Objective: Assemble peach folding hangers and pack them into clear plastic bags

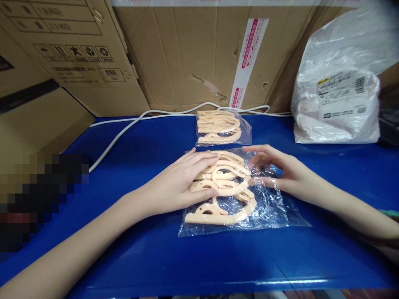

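Observation:
Beige plastic folding hangers point(237, 218) lie stacked in a clear plastic bag point(280, 211) on the blue table, in the middle of the head view. My left hand point(183, 180) rests flat over the left part of the bag, fingers stretched out across the hangers and thumb lower down. At the bag's right side, my right hand point(280, 168) is curved, with a gap between thumb and forefinger. Its fingertips touch or nearly touch the bag by the hangers' right ends; its other fingers are curled and partly hidden.
Behind lies a second clear bag of beige hangers point(218, 126). A white cable point(140, 118) runs along the back of the blue table point(199, 257). Cardboard boxes point(187, 54) stand behind and at left. A white plastic parcel bag point(336, 104) stands at the back right.

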`<action>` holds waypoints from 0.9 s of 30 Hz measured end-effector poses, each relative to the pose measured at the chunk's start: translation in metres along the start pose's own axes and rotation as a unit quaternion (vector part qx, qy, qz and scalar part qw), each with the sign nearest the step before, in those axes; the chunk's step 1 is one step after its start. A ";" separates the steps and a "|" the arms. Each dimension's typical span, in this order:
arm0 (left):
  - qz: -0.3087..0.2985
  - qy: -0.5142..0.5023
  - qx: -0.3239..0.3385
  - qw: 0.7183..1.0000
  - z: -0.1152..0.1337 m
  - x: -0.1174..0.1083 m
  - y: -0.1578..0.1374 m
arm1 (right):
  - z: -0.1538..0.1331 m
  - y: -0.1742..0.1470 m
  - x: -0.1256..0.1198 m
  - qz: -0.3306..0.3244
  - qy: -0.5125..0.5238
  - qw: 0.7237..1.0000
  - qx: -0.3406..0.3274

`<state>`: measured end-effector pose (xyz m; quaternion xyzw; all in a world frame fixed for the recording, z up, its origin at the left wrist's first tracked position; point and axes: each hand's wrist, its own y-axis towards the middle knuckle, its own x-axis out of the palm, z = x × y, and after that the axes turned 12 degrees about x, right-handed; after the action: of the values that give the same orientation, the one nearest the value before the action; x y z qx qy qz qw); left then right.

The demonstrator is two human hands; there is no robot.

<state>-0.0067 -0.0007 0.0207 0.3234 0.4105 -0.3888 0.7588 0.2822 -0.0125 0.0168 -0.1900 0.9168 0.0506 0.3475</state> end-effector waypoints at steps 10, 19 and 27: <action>-0.003 -0.004 0.023 1.000 0.004 0.001 0.003 | -0.001 0.000 -0.001 0.000 -0.011 1.000 0.019; 0.000 0.018 0.038 0.999 0.004 0.001 0.003 | -0.002 -0.003 -0.008 -0.023 0.020 0.999 0.033; -0.013 0.097 0.126 0.987 0.027 0.016 0.021 | 0.028 0.004 -0.031 0.104 -0.229 0.966 0.065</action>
<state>0.0272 -0.0180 0.0227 0.4471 0.4341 -0.4136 0.6638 0.3195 0.0069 0.0156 -0.0535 0.8291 0.0687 0.5523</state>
